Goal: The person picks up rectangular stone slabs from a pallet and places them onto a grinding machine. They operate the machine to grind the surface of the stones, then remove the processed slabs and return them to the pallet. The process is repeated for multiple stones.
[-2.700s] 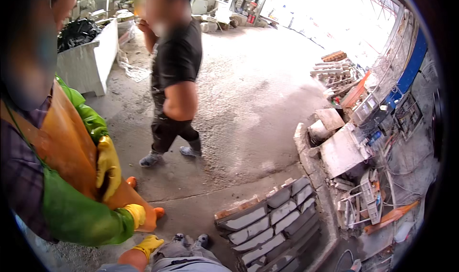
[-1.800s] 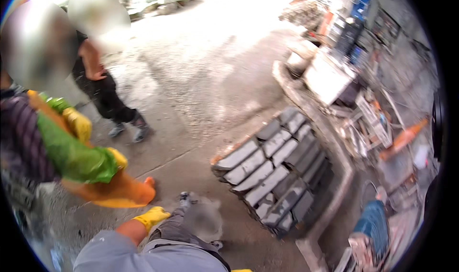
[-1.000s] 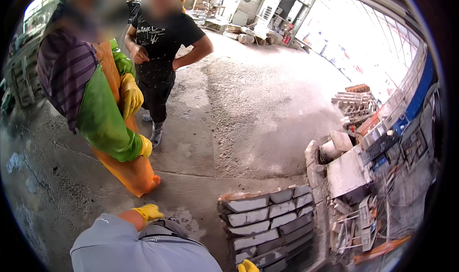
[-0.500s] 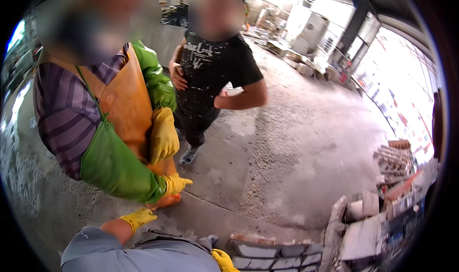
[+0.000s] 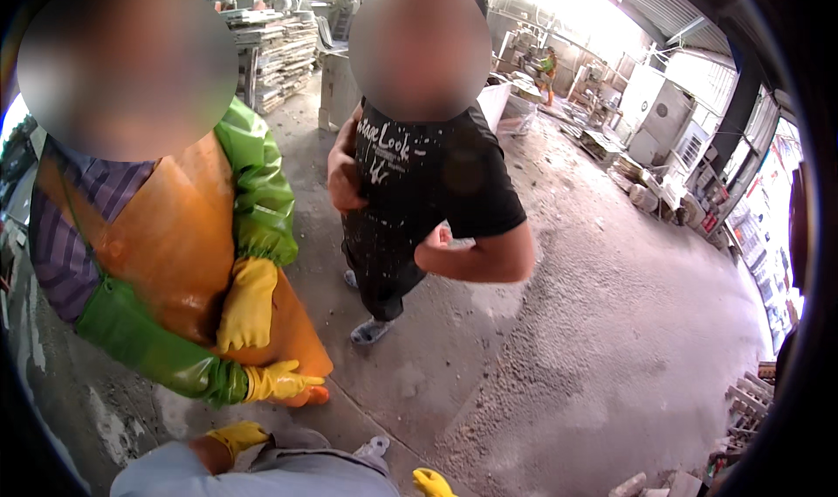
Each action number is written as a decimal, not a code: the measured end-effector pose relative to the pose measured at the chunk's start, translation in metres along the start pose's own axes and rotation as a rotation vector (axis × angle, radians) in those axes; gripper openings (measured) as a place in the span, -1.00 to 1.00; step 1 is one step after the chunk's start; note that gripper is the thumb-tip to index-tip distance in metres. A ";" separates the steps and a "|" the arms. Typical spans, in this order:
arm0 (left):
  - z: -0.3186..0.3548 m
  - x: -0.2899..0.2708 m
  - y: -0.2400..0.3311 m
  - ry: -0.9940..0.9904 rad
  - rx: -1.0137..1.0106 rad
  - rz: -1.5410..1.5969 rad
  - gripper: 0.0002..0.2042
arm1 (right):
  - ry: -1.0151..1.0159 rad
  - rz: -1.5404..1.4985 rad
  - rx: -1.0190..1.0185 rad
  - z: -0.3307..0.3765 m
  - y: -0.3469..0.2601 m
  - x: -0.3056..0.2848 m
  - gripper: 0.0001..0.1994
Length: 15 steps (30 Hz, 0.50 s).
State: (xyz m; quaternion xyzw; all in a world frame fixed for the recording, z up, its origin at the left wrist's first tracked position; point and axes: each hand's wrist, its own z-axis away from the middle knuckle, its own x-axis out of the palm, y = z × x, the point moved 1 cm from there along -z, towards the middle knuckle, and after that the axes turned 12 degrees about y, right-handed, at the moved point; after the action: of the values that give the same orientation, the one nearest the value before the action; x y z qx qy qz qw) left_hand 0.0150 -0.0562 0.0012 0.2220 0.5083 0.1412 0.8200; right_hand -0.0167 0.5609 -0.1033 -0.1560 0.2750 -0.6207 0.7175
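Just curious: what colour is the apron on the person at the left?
Orange apron, over green sleeves; clearest in the head view.

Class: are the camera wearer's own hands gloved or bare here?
Gloved: yellow gloves cover the left hand and right hand at the lower edge.

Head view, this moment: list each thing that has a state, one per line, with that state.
Left hand: yellow-gloved, low at the frame edge, holding nothing visible.
Right hand: yellow-gloved, only partly in frame, grip hidden.
Co-worker's yellow gloves: on, hands empty, held against the orange apron.
Green sleeves: wet-looking, glossy.
Person in black shirt: standing, arms bent.
Concrete floor: dusty, stained.
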 end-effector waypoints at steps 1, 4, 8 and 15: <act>0.004 -0.027 0.034 0.100 0.027 0.029 -0.64 | -0.103 0.001 -0.114 0.017 -0.057 0.017 -0.49; -0.002 -0.017 0.057 0.133 -0.272 0.247 -0.68 | -0.233 0.083 -0.445 0.055 -0.252 0.053 -0.54; 0.022 0.011 0.042 0.153 -0.232 0.111 -0.67 | -0.498 -0.253 -0.559 0.106 -0.421 0.091 -0.51; 0.039 0.050 0.050 0.075 -0.484 0.204 -0.59 | -0.780 -0.369 -0.749 0.159 -0.541 0.128 -0.29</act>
State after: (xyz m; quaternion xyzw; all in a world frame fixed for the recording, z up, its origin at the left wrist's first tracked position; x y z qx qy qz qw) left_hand 0.0724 0.0008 0.0027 0.0639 0.4648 0.3489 0.8112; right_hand -0.3487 0.3190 0.3043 -0.6625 0.1593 -0.4925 0.5414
